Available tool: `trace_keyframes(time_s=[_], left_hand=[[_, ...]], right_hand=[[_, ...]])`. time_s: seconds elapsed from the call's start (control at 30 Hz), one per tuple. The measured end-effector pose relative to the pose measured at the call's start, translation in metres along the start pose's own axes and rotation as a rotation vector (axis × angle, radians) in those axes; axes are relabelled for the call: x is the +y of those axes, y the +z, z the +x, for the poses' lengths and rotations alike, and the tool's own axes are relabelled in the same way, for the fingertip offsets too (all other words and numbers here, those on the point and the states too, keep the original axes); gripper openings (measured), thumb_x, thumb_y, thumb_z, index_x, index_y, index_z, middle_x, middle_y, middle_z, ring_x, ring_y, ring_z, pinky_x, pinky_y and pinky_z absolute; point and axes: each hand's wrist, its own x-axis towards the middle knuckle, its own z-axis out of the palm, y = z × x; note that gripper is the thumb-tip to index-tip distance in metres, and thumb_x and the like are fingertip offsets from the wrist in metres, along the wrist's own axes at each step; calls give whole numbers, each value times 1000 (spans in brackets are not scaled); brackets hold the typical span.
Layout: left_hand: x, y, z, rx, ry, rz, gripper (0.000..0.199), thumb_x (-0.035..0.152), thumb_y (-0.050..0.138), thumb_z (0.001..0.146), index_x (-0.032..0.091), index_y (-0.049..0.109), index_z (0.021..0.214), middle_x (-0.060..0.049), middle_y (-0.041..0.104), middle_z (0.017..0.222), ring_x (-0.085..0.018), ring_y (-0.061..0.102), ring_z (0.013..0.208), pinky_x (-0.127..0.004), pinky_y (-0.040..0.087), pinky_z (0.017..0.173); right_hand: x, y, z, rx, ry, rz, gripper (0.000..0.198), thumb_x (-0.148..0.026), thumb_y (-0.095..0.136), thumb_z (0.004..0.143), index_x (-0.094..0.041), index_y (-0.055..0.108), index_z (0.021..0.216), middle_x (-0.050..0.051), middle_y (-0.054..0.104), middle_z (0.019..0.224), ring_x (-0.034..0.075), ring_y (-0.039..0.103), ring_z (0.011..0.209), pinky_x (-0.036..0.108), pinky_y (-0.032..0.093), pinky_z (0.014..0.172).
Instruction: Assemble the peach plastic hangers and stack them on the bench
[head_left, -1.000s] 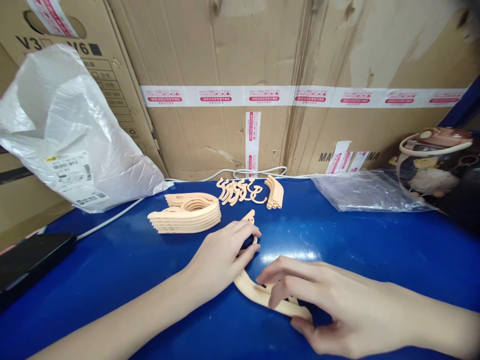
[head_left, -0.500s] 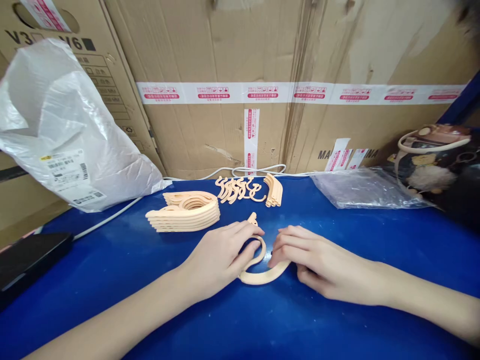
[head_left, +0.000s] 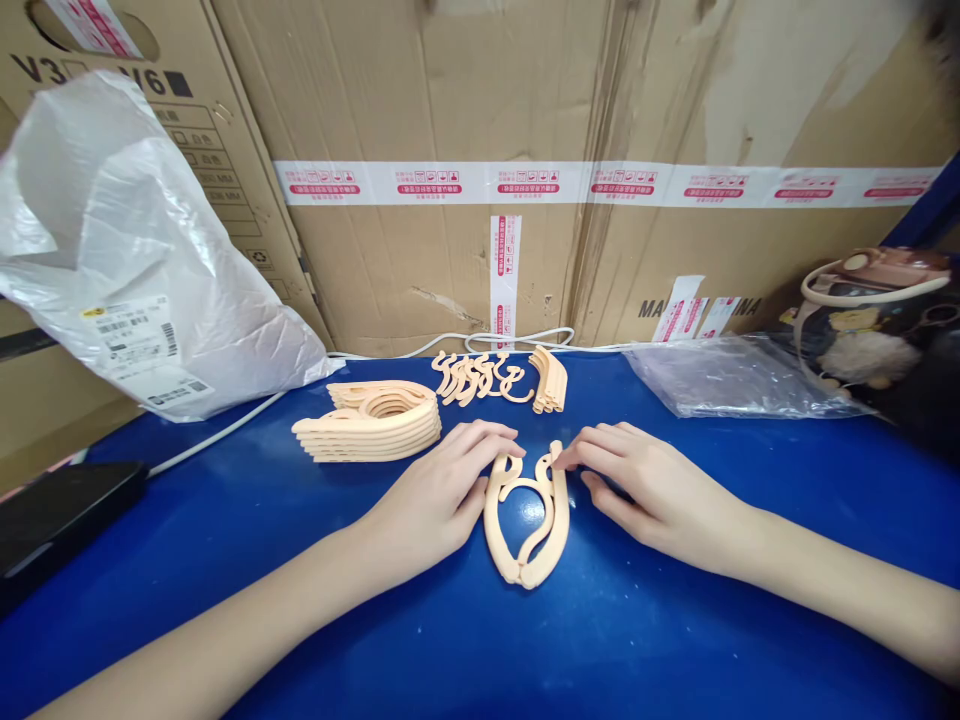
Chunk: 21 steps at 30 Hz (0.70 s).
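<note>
A beige folding clothes hanger (head_left: 560,530) lies flat on the blue table, its two arms folded into a narrow V with the joint toward me. Between the arms, its curved hook part forms a ring. My left hand (head_left: 439,490) has its fingers curled over the upper end of the left arm, the thumb against the outer side. On the right, my right hand (head_left: 649,485) rests its fingertips at the tip of the other arm; its thumb stands apart below. Behind my left hand is a stack of folded beige hangers (head_left: 367,440).
Farther back lie several loose beige hooks (head_left: 469,380) and a bundle of curved beige pieces (head_left: 550,380). A white plastic bag (head_left: 150,270) and a black phone-like device (head_left: 67,530) are left. A clear plastic bag (head_left: 720,380) lies right. Cardboard boxes (head_left: 420,270) stand behind.
The hanger's right arm has swung up beside the left one, and the hanger now lies folded. My left hand's fingers have shifted to the upper left arm; my right hand has loosened.
</note>
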Motion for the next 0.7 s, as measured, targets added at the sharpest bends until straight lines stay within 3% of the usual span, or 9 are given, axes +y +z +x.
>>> trace_keyframes(time_s=[0.2, 0.3, 0.43, 0.5, 0.57, 0.7], left_hand=[[4, -1, 1, -3, -16, 10, 39, 4, 41, 84, 23, 50, 117, -6, 50, 129, -20, 47, 122, -42, 41, 103], [8, -1, -2, -34, -18, 12, 44, 6, 44, 80, 23, 47, 121, -6, 47, 135, -21, 41, 128, -44, 36, 108], [12, -1, -6, -135, -57, 18, 59, 19, 55, 81, 23, 35, 136, -7, 36, 147, -25, 28, 138, -50, 25, 114], [13, -1, -6, -174, -75, 22, 65, 31, 59, 83, 23, 30, 140, -7, 33, 149, -26, 29, 138, -50, 25, 113], [14, -1, -5, -174, -90, 28, 69, 42, 62, 82, 23, 30, 141, -8, 38, 147, -27, 36, 133, -50, 30, 110], [15, -3, -1, -141, -84, 73, 71, 54, 66, 76, 22, 40, 134, -8, 53, 131, -29, 50, 115, -49, 41, 97]], right_hand=[[-4, -4, 1, -31, -23, 56, 25, -25, 38, 97, -20, 58, 110, 7, 61, 106, 22, 57, 96, 39, 44, 84], [-3, -3, 1, -63, -62, 107, 34, -39, 46, 95, -21, 53, 123, 9, 58, 121, 23, 53, 111, 42, 41, 95], [-1, 1, -1, -178, -109, 154, 76, -59, 55, 84, -22, 28, 145, 9, 34, 150, 30, 25, 138, 53, 19, 112], [-1, 2, -1, -229, -107, 185, 79, -59, 53, 85, -24, 19, 148, 7, 24, 154, 29, 15, 142, 54, 14, 114], [0, 3, -1, -223, -97, 213, 76, -57, 52, 87, -26, 20, 148, 6, 25, 154, 27, 17, 142, 52, 16, 114], [1, 4, 0, -87, -45, 236, 78, -61, 61, 79, -22, 34, 142, 10, 42, 144, 28, 37, 131, 46, 32, 107]])
